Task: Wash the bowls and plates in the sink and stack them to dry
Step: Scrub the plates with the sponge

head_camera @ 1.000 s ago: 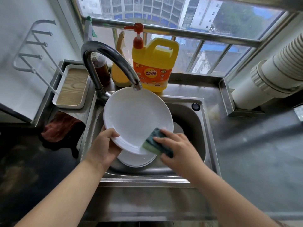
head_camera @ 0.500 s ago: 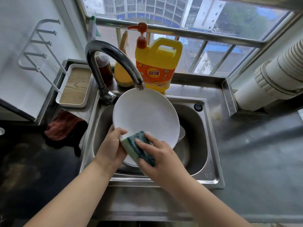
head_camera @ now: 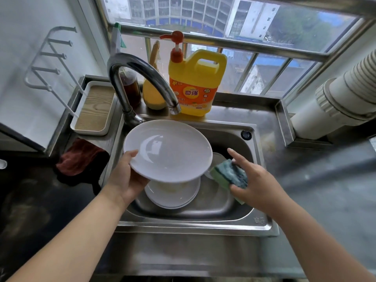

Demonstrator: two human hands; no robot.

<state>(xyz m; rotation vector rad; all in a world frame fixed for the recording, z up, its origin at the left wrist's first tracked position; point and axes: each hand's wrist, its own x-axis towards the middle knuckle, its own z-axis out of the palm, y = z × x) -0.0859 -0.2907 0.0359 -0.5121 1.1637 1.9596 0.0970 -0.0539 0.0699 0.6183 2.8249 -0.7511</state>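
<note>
My left hand (head_camera: 127, 176) grips the near left rim of a white plate (head_camera: 168, 149), held nearly level over the steel sink (head_camera: 262, 220). To the right of the plate, my right hand (head_camera: 254, 182) holds a green sponge (head_camera: 230, 176), index finger stretched out; the sponge is off the plate. Below the held plate, a stack of white plates (head_camera: 173, 194) with some residue lies in the basin. Part of another white dish (head_camera: 216, 159) shows behind the plate's right edge.
The curved faucet (head_camera: 142, 78) ends just above the plate's far rim. A yellow detergent jug (head_camera: 195, 84), a yellow bottle (head_camera: 152, 96) and a brown bottle (head_camera: 130, 86) stand behind the sink. A white tray with a wooden base (head_camera: 93, 110) and a red cloth (head_camera: 79, 157) lie left.
The plate has tipped from upright to nearly flat. My right hand has drawn the sponge off the plate's lower edge and moved it to the right.
</note>
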